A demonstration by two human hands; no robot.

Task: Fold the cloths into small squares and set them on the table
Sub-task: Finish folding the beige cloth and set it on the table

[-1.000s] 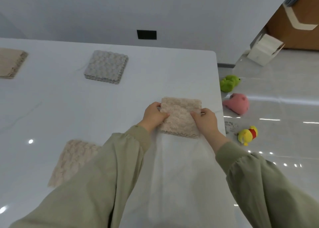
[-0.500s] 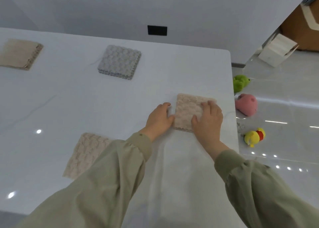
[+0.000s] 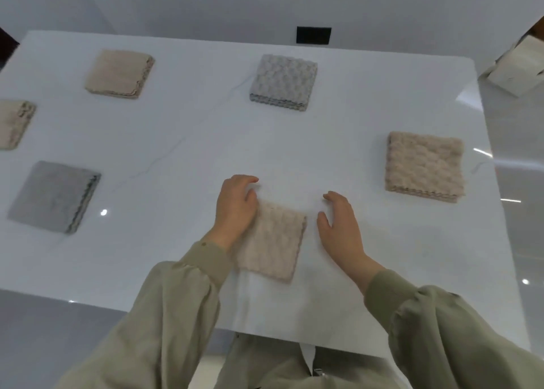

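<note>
A folded pinkish-beige cloth (image 3: 273,241) lies flat on the white table (image 3: 182,141) right in front of me. My left hand (image 3: 235,209) rests on its upper left corner with the fingers loosely bent. My right hand (image 3: 338,226) hovers just to the right of the cloth, fingers relaxed, holding nothing. A second folded beige cloth (image 3: 425,166) lies alone near the table's right edge. Other folded squares lie farther off: a grey textured cloth (image 3: 282,82), a beige cloth (image 3: 119,73), a grey cloth (image 3: 54,195), and a beige cloth (image 3: 14,123) at the left border.
The table's right edge (image 3: 494,182) drops to a glossy floor. A white box (image 3: 518,67) stands on that floor at the far right. A black wall socket (image 3: 313,35) sits behind the table. My sleeves cover the near table edge.
Both hands have left the beige cloth by the right edge and moved to the nearer pinkish-beige cloth. My view has swung left, so more folded cloths show.
</note>
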